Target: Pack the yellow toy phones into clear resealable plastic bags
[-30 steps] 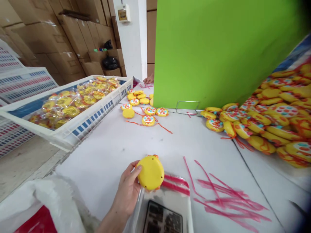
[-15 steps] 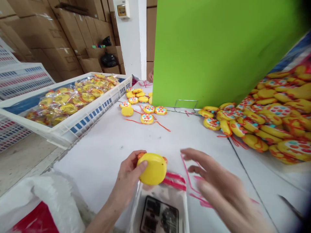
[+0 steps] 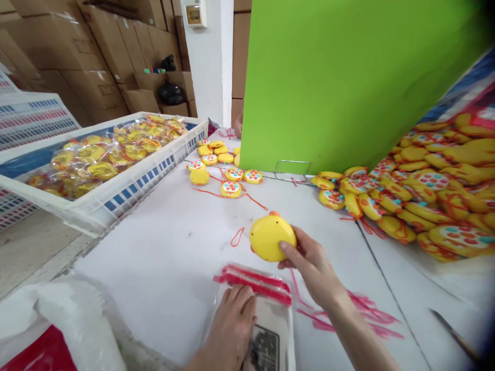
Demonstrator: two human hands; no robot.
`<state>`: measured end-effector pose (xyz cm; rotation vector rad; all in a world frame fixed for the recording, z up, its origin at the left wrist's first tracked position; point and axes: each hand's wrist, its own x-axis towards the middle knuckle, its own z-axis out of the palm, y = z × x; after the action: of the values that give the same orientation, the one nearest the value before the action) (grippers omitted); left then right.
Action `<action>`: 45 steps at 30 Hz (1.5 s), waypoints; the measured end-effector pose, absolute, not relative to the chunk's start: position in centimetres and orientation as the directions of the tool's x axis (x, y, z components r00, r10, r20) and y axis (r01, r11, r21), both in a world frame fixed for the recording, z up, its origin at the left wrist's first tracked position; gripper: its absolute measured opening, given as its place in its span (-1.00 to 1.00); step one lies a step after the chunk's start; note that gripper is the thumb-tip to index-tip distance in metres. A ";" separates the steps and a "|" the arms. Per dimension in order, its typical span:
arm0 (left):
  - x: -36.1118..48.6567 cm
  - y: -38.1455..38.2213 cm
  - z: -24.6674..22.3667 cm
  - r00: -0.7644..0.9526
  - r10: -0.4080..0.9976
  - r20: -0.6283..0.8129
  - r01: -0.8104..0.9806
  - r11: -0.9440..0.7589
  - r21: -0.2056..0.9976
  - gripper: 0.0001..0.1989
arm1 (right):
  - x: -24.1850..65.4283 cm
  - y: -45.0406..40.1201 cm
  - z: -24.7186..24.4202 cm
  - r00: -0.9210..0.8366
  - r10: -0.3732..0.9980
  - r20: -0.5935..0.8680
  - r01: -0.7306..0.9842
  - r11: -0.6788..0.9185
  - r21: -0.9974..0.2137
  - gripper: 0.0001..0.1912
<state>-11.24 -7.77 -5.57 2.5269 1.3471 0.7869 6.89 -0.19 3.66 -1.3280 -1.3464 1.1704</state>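
Observation:
My right hand (image 3: 309, 263) grips a yellow oval toy (image 3: 270, 238) by its right edge, thumb on the plain back; an orange knob shows at its top and a red cord loop (image 3: 237, 237) hangs at its left. Below it, a clear plastic bag (image 3: 270, 312) with a red zip strip and a black printed label lies on the table. On the upper part of this bag rests my left hand (image 3: 235, 319), its fingers bent and close together; whether they pinch the plastic is hidden.
A white crate (image 3: 154, 170) of bagged yellow toys stands at left. Toys (image 3: 232, 189) lie before a green panel (image 3: 328, 93), with a large pile (image 3: 429, 190) at right. A knife-like tool (image 3: 452, 332) lies lower right. Part of another person's hand (image 3: 238, 125) shows behind the panel.
The yellow toy has passed from my left hand to my right and is now higher and further right. My left hand has come down onto the clear bag.

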 end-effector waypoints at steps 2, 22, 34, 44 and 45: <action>-10.7 -7.9 -7.0 0.483 0.805 0.345 0.758 -0.581 0.296 -0.70 | 7.0 -1.7 1.7 -0.039 0.991 -0.124 0.094 -0.120 -0.988 -0.52; -11.9 -8.0 -4.8 0.459 0.888 0.020 0.699 -0.375 0.610 -0.80 | 8.1 -9.2 -2.3 0.100 0.892 -0.441 -0.090 -0.433 -0.897 -0.44; -12.3 -7.7 -5.5 0.532 0.801 0.273 0.632 -0.591 0.501 -0.78 | 7.3 -9.7 -0.8 -0.064 0.873 -0.483 -0.325 -0.476 -0.817 -0.46; -13.0 -8.3 -3.0 0.461 0.659 0.594 0.658 -0.703 0.269 -0.84 | 5.9 -9.2 -2.8 -0.122 0.991 -0.054 0.449 0.006 -0.894 -0.51; -13.5 -8.4 -2.5 0.460 0.664 0.590 0.650 -0.704 0.286 -0.85 | 6.3 -9.5 -3.2 -0.107 0.993 -0.044 0.479 0.013 -0.878 -0.52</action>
<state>-13.49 -8.35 -2.52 2.6672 1.2006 1.0923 6.30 -9.47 -3.16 -1.5257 -1.6543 1.0288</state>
